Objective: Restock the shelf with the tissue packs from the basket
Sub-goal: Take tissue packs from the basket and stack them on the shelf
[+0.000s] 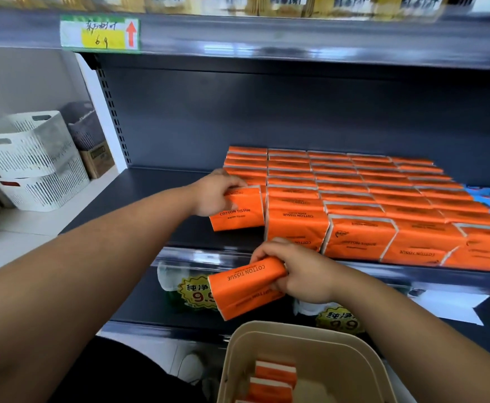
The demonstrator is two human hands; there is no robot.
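1. The single head-worn, wide-angle view faces forward and down onto the dark shelf (162,193), from just in front of it.
2. It is near: the shelf fills most of the frame.
3. Above the shelf the top edge is blurred; it seems to show an upper tier (296,39).

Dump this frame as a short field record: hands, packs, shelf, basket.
left hand: grips a tissue pack on the shelf, at the left end of the rows
right hand: grips a second pack in the air, in front of the shelf edge and above the basket
shelf: rows of orange packs cover its right part
basket: beige, below the hands, with spare packs inside
background: white crates stacked at far left
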